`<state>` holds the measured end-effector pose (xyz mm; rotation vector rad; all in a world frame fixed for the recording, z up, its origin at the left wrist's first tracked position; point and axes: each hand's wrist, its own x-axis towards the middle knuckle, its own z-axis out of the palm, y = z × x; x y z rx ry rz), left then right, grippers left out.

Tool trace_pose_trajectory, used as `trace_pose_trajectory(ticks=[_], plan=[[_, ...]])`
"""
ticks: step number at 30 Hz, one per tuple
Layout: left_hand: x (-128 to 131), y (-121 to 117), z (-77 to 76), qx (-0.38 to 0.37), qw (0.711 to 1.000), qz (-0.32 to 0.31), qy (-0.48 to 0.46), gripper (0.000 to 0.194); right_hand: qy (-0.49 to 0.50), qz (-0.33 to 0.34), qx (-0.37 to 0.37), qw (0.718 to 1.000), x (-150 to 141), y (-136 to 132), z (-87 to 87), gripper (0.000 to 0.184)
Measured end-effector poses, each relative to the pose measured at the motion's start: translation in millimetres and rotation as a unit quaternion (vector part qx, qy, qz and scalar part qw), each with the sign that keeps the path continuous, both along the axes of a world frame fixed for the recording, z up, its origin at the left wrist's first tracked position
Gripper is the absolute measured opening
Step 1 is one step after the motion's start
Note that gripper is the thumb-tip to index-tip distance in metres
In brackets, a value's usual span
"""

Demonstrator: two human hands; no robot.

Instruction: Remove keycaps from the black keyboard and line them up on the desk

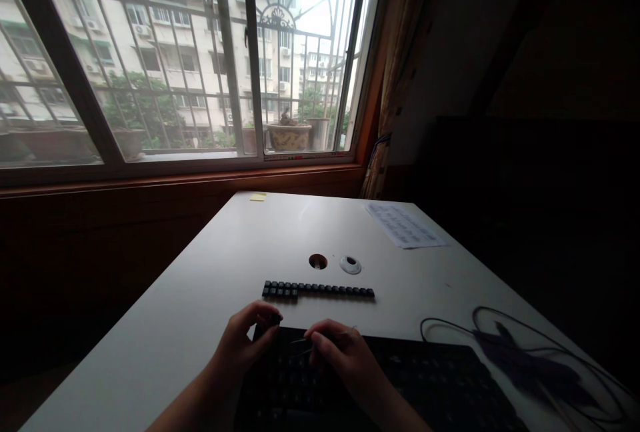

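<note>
A black keyboard (430, 379) lies at the near edge of the white desk, partly covered by my hands and in deep shade. Over its upper left corner, my left hand (245, 339) pinches a small black keycap (275, 319) between thumb and fingers. My right hand (345, 355) is closed around a keycap puller (299, 341), whose two thin metal wires point left above the keys; its handle is hidden in the fingers. Just beyond the keyboard, loose black keycaps (330, 288) stand in a long row, with a shorter second row in front at the left end.
Past the keycaps are a round cable hole (318, 262) and its white ring cover (351, 265). A printed paper (406, 225) and yellow sticky notes (258, 197) lie at the back of the desk (210, 265). Cables (500, 332) and a dark purple cloth-like item (533, 365) sit at right.
</note>
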<state>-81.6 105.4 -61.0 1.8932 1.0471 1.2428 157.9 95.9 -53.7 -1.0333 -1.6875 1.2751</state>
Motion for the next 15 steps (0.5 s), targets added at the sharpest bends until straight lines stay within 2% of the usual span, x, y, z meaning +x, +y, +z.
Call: trace_pose_trajectory(ticks=[10,15], plan=[[3.5,3.6,-2.0,0.0,1.0,0.008,0.006,0.013,-0.044,-0.016,0.025,0.999,-3.8,-1.0,-0.5,0.035],[4.4,2.9,-1.4,-0.001,1.0,0.008,0.005,0.013,-0.035,-0.017,0.018,0.999,1.0,-3.0,-5.7,0.036]])
